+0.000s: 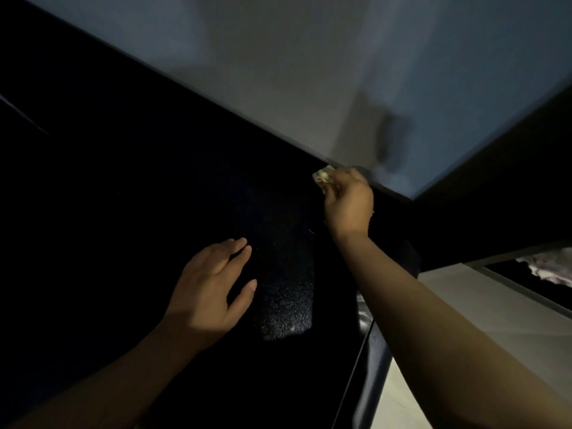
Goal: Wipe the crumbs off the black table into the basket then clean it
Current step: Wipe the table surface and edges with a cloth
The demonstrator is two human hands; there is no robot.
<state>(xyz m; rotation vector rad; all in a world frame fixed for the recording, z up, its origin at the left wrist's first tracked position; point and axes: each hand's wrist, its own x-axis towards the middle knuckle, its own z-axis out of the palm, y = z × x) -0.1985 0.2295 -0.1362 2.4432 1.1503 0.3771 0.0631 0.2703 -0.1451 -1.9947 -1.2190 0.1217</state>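
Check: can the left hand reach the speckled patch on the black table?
Probably yes. The left hand, open, is right beside the speckled patch, nothing between; the right hand grips a cloth farther off.

The black table (pixel 123 181) lies open leftward; the wall (pixel 309 72) closes its far edge, where the right hand (pixel 348 202) grips a cloth (pixel 322 178).

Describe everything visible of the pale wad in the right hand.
The pale wad looks like crumpled cloth or tissue, cream-coloured; dim light hides which. Only a small bunched part shows past the right hand, whose grip curls round the rest. It sits at the far edge of the black table, beside the light wall. Whether it touches the tabletop cannot be told.
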